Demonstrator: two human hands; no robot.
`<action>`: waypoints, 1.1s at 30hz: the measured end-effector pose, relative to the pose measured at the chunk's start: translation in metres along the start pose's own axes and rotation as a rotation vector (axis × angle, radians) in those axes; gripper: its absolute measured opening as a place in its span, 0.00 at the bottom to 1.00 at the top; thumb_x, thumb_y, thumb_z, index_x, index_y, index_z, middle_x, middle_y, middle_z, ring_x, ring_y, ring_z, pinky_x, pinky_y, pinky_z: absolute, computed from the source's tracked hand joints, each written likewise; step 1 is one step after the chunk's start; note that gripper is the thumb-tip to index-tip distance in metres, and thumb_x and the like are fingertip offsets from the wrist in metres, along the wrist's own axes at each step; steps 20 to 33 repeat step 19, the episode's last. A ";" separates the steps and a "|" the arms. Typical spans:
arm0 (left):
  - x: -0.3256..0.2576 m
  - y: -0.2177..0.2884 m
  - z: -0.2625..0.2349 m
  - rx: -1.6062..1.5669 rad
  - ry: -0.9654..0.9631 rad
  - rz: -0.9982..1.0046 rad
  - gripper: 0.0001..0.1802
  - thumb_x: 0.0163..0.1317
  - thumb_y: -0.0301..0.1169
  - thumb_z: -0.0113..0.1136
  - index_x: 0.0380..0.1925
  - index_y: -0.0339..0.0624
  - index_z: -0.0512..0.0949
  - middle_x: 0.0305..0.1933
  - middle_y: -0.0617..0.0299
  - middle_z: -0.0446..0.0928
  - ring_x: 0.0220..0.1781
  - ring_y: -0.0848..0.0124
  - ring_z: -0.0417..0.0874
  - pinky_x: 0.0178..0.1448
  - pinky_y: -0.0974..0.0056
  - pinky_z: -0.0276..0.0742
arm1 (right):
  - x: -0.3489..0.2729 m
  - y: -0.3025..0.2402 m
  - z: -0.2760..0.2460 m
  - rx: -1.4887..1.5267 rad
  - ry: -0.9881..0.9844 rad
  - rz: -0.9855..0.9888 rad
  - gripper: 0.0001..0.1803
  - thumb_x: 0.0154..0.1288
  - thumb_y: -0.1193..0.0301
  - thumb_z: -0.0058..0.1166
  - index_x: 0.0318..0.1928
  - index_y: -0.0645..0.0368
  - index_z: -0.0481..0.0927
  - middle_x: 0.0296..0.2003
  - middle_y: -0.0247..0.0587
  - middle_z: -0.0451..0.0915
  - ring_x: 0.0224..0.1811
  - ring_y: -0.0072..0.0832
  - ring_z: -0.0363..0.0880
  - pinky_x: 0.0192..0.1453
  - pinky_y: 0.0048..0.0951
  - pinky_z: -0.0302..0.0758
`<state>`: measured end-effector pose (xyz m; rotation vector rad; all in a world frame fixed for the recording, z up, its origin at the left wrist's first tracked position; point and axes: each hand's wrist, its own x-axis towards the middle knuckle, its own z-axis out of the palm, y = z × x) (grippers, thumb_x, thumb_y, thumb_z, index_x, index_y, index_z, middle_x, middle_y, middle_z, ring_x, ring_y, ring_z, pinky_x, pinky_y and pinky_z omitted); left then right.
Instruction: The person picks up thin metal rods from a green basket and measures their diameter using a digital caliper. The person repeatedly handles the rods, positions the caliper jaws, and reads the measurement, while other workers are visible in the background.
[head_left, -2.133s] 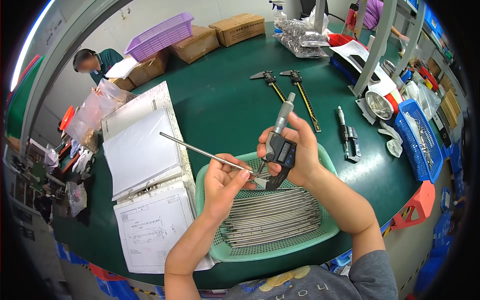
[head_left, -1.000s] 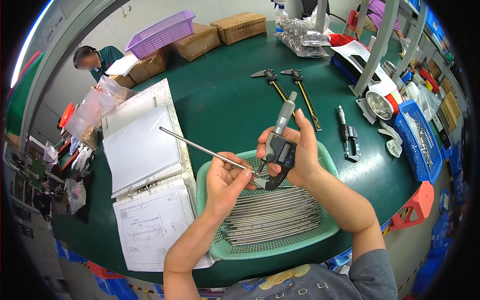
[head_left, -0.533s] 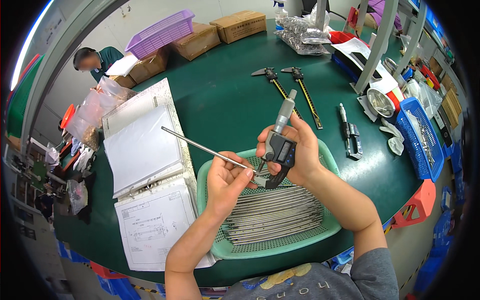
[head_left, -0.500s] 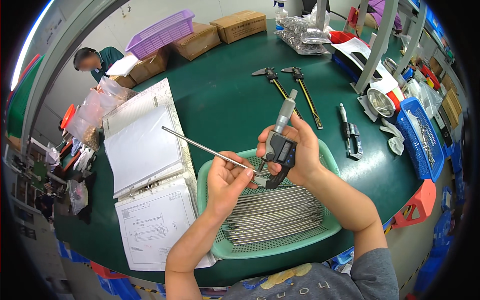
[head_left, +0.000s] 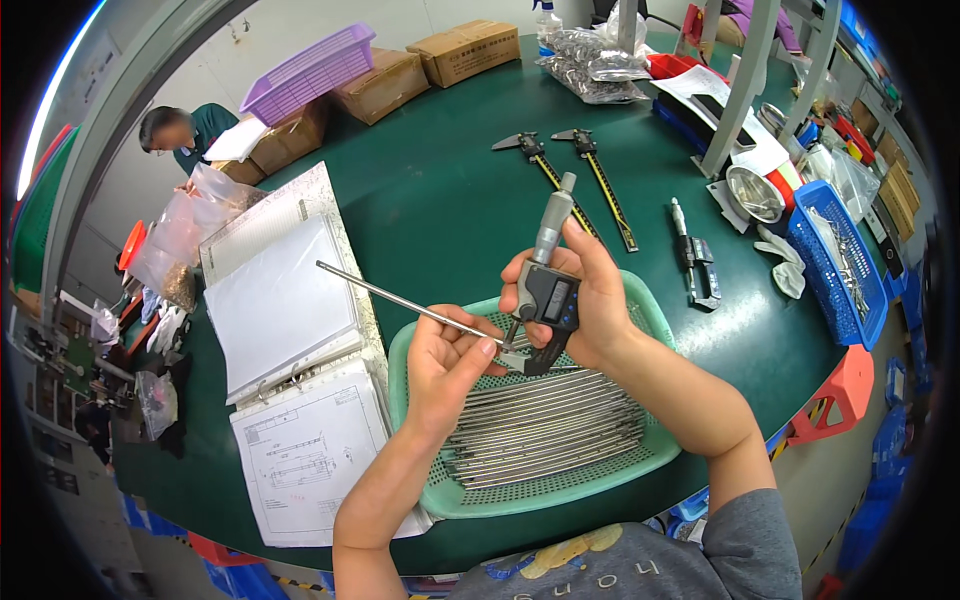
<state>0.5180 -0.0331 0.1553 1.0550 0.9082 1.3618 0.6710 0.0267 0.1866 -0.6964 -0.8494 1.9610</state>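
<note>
Between the thumb and fingers of my left hand (head_left: 449, 358) is a thin metal rod (head_left: 385, 294), slanting up to the left. My right hand (head_left: 597, 310) grips a digital micrometer (head_left: 550, 297), its thimble pointing up and its frame low. The rod's lower end lies at the micrometer's jaws; whether both jaws touch it I cannot tell. Both hands are above a green perforated basket (head_left: 660, 462), which holds several similar metal rods (head_left: 545, 430) lying side by side.
An open ring binder with a drawing (head_left: 310, 450) lies left of the basket. Two digital calipers (head_left: 606, 190) and a second micrometer (head_left: 697, 262) lie beyond and to the right. A blue basket (head_left: 838, 265) stands at the right edge. A person (head_left: 185, 135) is at the far left.
The view has shifted slightly, moving most things a little left in the picture. Both hands keep their hold, with the rod still at the micrometer's jaws.
</note>
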 end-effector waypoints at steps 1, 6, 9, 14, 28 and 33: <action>0.000 0.001 0.001 -0.004 -0.006 -0.012 0.15 0.54 0.22 0.53 0.39 0.37 0.60 0.36 0.53 0.70 0.35 0.73 0.75 0.33 0.71 0.79 | 0.000 0.000 -0.001 0.003 0.000 0.007 0.35 0.57 0.39 0.31 0.32 0.62 0.73 0.21 0.42 0.75 0.10 0.21 0.66 0.15 0.18 0.64; 0.000 -0.001 -0.001 0.000 -0.016 -0.012 0.16 0.54 0.22 0.53 0.39 0.37 0.59 0.37 0.52 0.71 0.36 0.72 0.76 0.33 0.70 0.79 | -0.001 0.000 -0.002 0.006 -0.039 -0.004 0.35 0.57 0.39 0.30 0.32 0.62 0.73 0.21 0.42 0.75 0.10 0.21 0.65 0.15 0.18 0.64; 0.001 0.000 0.000 -0.010 -0.004 -0.003 0.15 0.54 0.21 0.53 0.39 0.37 0.59 0.36 0.52 0.71 0.35 0.72 0.76 0.33 0.70 0.79 | 0.000 0.001 -0.001 0.003 -0.028 -0.015 0.34 0.60 0.41 0.28 0.32 0.62 0.72 0.22 0.42 0.75 0.10 0.21 0.65 0.15 0.19 0.64; 0.000 -0.003 -0.001 0.013 0.005 0.026 0.16 0.54 0.23 0.54 0.39 0.38 0.59 0.35 0.53 0.71 0.33 0.72 0.77 0.31 0.70 0.80 | 0.001 0.001 -0.002 0.058 -0.004 0.026 0.34 0.64 0.45 0.21 0.33 0.63 0.72 0.22 0.43 0.75 0.11 0.22 0.65 0.15 0.19 0.64; 0.000 -0.001 -0.001 0.011 -0.010 0.011 0.16 0.55 0.22 0.54 0.39 0.37 0.59 0.36 0.53 0.71 0.34 0.73 0.76 0.32 0.70 0.80 | 0.000 0.001 -0.004 0.056 -0.030 0.037 0.35 0.62 0.43 0.22 0.35 0.64 0.72 0.22 0.44 0.75 0.11 0.23 0.66 0.16 0.21 0.65; 0.000 -0.001 -0.001 0.011 -0.010 0.011 0.16 0.55 0.22 0.54 0.39 0.37 0.59 0.36 0.53 0.71 0.34 0.73 0.76 0.32 0.70 0.80 | 0.000 0.001 -0.004 0.056 -0.030 0.037 0.35 0.62 0.43 0.22 0.35 0.64 0.72 0.22 0.44 0.75 0.11 0.23 0.66 0.16 0.21 0.65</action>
